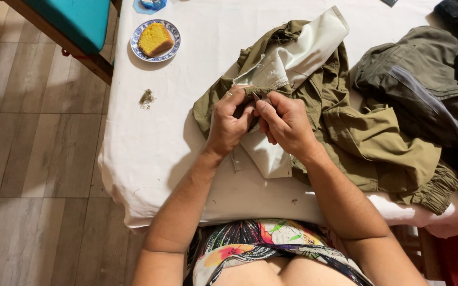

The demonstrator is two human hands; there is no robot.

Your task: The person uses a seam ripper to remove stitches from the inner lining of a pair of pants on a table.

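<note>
Centrally, left hand (230, 121) and right hand (283, 123) pinching olive garment (367, 137) seam; cake plate (155, 40), lint tuft (146, 98), dark clothes (414, 79) nearby

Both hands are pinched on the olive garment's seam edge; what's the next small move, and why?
Probably draw the right hand a little away from the left hand: both pinch the olive garment at its frayed seam, a thin metal tool between them, apparently picking threads.

a slice of yellow cake (155, 38) is set on a blue-rimmed plate (172, 48) near the corner of a white tablecloth (149, 143). a small clump of threads (146, 98) is seen nearby. darker folded clothing (417, 79) is piled at the right, and a teal cushion (78, 18) lies beyond.
</note>
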